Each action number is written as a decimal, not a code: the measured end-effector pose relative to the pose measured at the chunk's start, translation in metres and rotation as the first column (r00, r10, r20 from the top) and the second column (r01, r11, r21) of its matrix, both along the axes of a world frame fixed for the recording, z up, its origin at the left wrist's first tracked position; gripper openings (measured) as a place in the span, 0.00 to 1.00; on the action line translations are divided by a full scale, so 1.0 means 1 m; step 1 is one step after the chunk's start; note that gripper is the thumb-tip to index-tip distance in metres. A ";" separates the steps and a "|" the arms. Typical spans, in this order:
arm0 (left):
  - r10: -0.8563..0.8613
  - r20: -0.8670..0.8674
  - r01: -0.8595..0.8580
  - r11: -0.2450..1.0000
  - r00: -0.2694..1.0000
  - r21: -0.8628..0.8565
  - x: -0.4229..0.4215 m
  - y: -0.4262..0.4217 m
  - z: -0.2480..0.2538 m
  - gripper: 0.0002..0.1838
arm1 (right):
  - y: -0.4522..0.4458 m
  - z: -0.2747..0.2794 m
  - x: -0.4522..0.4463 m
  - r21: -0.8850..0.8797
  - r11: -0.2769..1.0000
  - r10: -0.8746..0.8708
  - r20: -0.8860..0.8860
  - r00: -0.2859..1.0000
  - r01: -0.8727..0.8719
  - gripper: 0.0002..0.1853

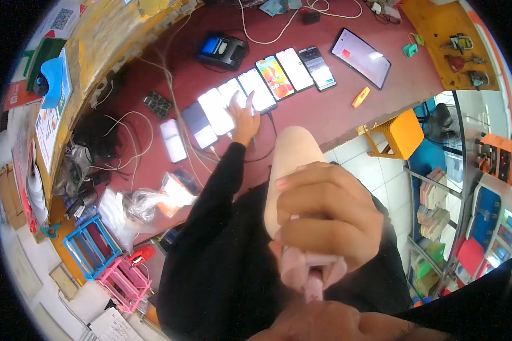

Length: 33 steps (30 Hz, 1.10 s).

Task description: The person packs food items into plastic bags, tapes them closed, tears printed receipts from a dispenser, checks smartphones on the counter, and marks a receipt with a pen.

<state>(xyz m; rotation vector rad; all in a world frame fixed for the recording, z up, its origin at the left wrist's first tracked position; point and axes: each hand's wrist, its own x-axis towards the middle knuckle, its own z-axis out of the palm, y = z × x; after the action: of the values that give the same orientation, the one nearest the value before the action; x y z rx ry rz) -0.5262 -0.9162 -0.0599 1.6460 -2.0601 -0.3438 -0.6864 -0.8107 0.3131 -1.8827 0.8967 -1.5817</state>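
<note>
My left hand point(244, 120) reaches over a row of lit phones, its fingers spread and holding nothing. Its fingertips are at the screens of a white-lit phone point(226, 90) and the phone beside it point(260, 101); whether they press cannot be made out. Close to the camera, my right hand point(330, 213) is wrapped round a beige drinking bottle point(293, 150). The bottle's base points away over the table edge, and its pink spout point(313, 290) is near the bottom of the view. The hand hides the bottle's middle.
On the red table point(318, 116) are a tablet point(363, 57), an orange cutter point(360, 97), a black printer-like device point(222, 50), cables and plastic bags point(142, 204). A yellow stool point(403, 133) stands beyond the edge. Blue point(92, 247) and pink racks point(125, 283) are at lower left.
</note>
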 end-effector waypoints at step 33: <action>0.298 0.105 -0.296 0.954 0.949 -0.038 0.055 -0.008 -0.007 0.32 | 0.006 0.012 0.003 -0.060 0.998 -0.009 -0.061 0.998 0.006 0.10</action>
<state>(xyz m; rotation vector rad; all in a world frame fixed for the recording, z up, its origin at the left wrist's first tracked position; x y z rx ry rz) -0.4713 -0.9238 -0.0668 1.9663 -1.8438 -0.1296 -0.6833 -0.8047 0.3247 -1.9816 0.8925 -1.5791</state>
